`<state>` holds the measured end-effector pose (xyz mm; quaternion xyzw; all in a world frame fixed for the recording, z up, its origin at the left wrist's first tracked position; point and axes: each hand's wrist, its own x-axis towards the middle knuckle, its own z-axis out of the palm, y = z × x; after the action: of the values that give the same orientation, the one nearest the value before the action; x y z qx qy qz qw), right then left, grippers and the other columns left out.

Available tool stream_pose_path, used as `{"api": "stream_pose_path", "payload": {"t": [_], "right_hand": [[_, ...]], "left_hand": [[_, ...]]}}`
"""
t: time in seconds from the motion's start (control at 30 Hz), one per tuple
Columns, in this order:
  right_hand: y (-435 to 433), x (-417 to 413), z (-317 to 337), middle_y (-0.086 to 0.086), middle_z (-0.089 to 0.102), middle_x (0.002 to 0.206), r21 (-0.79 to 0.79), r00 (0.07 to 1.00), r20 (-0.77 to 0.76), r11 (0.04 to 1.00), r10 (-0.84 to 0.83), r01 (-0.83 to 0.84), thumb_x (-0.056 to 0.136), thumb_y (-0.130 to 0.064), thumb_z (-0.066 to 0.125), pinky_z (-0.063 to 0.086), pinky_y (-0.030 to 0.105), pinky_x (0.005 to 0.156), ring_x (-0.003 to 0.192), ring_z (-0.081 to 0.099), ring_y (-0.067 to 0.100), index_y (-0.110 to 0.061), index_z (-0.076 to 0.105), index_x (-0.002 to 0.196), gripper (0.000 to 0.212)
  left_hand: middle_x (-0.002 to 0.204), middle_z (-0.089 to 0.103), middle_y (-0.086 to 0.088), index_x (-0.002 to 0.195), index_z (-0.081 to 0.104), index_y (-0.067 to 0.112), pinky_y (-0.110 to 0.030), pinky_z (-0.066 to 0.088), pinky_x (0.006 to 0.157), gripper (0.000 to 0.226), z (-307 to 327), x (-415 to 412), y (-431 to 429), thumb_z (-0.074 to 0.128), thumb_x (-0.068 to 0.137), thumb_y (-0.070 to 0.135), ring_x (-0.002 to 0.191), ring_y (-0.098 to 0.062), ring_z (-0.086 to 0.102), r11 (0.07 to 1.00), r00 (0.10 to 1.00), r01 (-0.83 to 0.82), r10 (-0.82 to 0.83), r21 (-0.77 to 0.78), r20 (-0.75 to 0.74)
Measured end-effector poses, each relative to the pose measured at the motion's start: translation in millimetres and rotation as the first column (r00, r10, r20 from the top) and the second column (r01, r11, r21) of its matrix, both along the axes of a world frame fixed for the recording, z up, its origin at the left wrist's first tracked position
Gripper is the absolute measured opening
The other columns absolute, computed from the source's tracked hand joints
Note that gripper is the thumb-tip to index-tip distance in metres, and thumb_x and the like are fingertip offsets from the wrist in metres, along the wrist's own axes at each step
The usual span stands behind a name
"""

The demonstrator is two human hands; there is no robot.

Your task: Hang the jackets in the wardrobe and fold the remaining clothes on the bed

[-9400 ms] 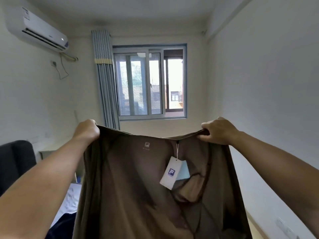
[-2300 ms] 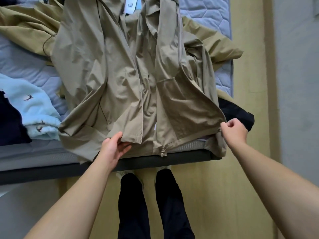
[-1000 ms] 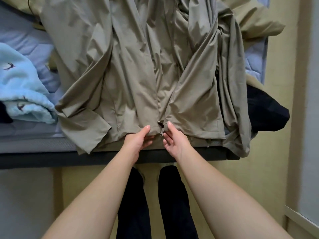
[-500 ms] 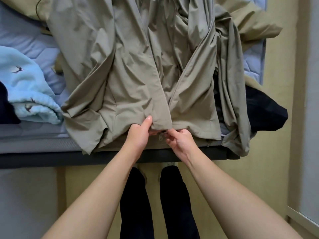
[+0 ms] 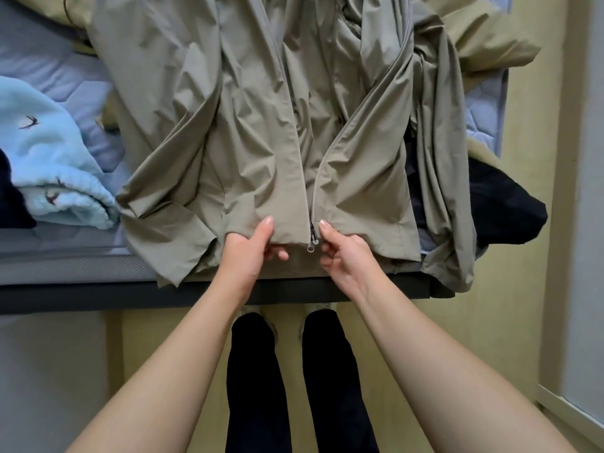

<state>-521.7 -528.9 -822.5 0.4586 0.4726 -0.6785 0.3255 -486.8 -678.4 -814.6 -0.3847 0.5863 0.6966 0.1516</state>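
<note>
Khaki jacket (image 5: 261,125) lies on bed (image 5: 65,266), hem at the near edge. Left grip (image 5: 253,248) and right grip (image 5: 343,256) each pinch the hem. Zipper pull (image 5: 312,245) sits between them, slightly nearer the right grip. The zip line runs straight away from both.

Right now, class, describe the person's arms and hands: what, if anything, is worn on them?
The left forearm and right forearm are bare; no sleeve is in view. The left hand and right hand wear no gloves, and no ring, watch or bracelet shows. The visible thumbnails look unpainted.
</note>
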Motion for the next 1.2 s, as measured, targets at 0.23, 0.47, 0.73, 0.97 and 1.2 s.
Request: {"api": "stream_pose_path", "payload": {"t": [0.23,0.47,0.73,0.97,1.2], "right_hand": [[4.6,13.4,18.2,0.006,0.057,0.073,-0.224,0.999,0.012,0.974,0.047,-0.043,0.072,-0.017,0.068,0.034,0.013,0.044,0.054,0.049,0.004,-0.001,0.061,0.087,0.023],[14.6,6.2,13.1,0.000,0.064,0.066,-0.151,0.997,-0.009,0.985,0.078,-0.079,0.078,-0.011,0.066,0.035,0.014,0.045,0.051,0.050,0.003,-0.003,0.065,0.083,0.010],[34.9,-0.8,21.3,0.003,0.064,0.081,-0.175,0.998,-0.027,0.982,0.064,-0.068,0.075,-0.014,0.067,0.041,0.015,0.048,0.062,0.053,0.006,0.001,0.054,0.117,0.046],[28.3,1.5,37.6,0.003,0.071,0.073,-0.283,0.998,-0.051,0.959,-0.038,0.022,0.076,-0.014,0.064,0.046,0.015,0.049,0.058,0.062,0.005,-0.004,0.073,0.081,0.014],[12.5,10.0,42.3,0.003,0.072,0.077,-0.282,0.977,-0.082,0.945,-0.197,0.167,0.074,-0.011,0.063,0.051,0.020,0.057,0.065,0.065,0.010,-0.010,0.074,0.072,0.011]], "left_hand": [[0.060,0.063,0.003,0.082,0.066,0.012,-0.021,0.044,0.057,0.007,4.9,2.8,11.8,0.062,0.088,0.009,0.050,-0.006,0.053,0.961,0.988,0.093,-0.121,0.260,0.096],[0.059,0.058,0.004,0.078,0.065,0.018,-0.021,0.033,0.046,0.046,-5.0,-16.2,21.7,0.066,0.065,0.062,0.045,-0.009,0.047,0.897,0.926,-0.180,0.017,0.403,0.377],[0.062,0.060,0.003,0.065,0.063,0.015,-0.018,0.035,0.045,0.022,-6.2,-33.9,45.7,0.072,0.081,0.028,0.043,-0.005,0.044,0.943,0.948,-0.076,-0.033,0.325,0.318],[0.053,0.050,0.000,0.065,0.063,0.011,-0.020,0.037,0.052,0.025,19.3,-19.3,36.1,0.078,0.072,0.030,0.047,-0.009,0.042,0.996,0.992,0.048,-0.056,0.071,0.114],[0.053,0.052,0.007,0.068,0.064,0.015,-0.014,0.035,0.044,0.018,35.2,-11.2,39.6,0.068,0.084,0.008,0.045,-0.004,0.041,0.985,0.986,-0.109,0.125,0.135,-0.113]]}}
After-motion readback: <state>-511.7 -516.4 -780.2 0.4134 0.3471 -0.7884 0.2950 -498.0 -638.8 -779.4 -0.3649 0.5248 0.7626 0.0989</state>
